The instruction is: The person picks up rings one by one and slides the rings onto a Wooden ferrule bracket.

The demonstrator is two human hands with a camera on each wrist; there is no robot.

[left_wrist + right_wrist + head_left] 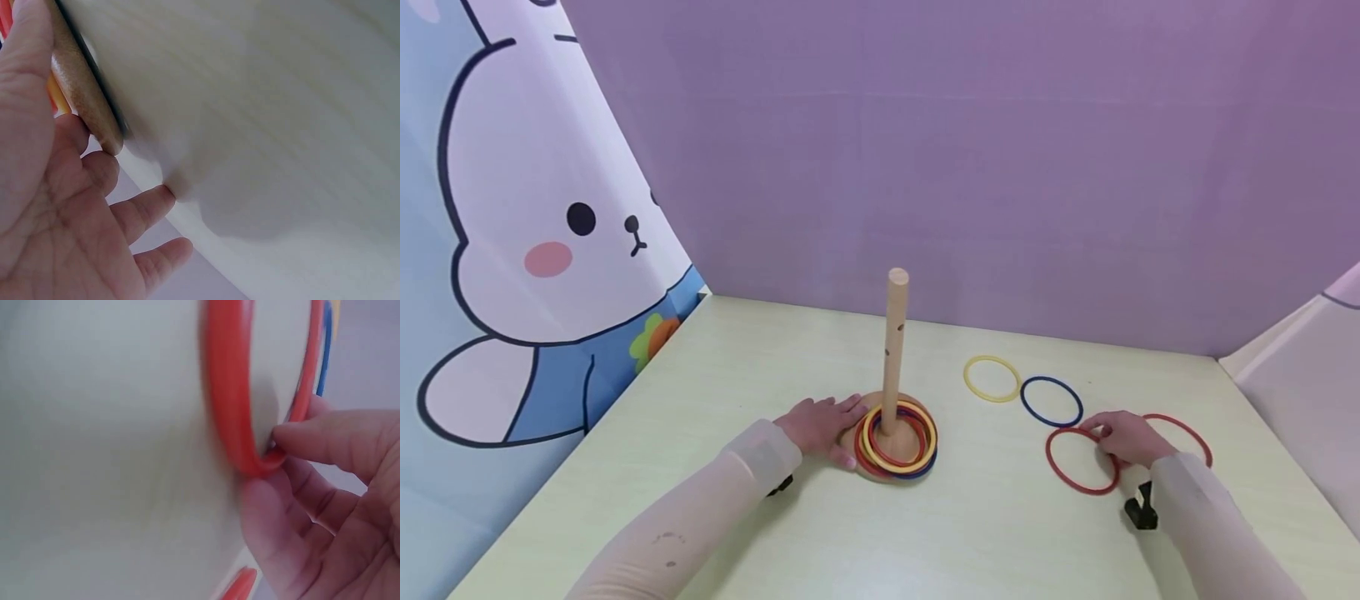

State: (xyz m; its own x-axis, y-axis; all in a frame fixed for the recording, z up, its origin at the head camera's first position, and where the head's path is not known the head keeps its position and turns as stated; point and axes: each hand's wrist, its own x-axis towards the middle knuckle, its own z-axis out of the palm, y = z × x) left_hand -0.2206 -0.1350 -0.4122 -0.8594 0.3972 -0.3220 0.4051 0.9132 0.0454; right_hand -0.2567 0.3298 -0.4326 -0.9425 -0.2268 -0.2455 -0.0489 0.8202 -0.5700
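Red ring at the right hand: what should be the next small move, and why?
Probably lift the red ring toward the peg: the right hand pinches it, other rings surround the peg, and the left hand touches the base.

No readable text
You can read no words, brands or numbers in any of the 3 views; the small marks (pixel 672 564) on your left sleeve (pixel 700 500) are illegible.
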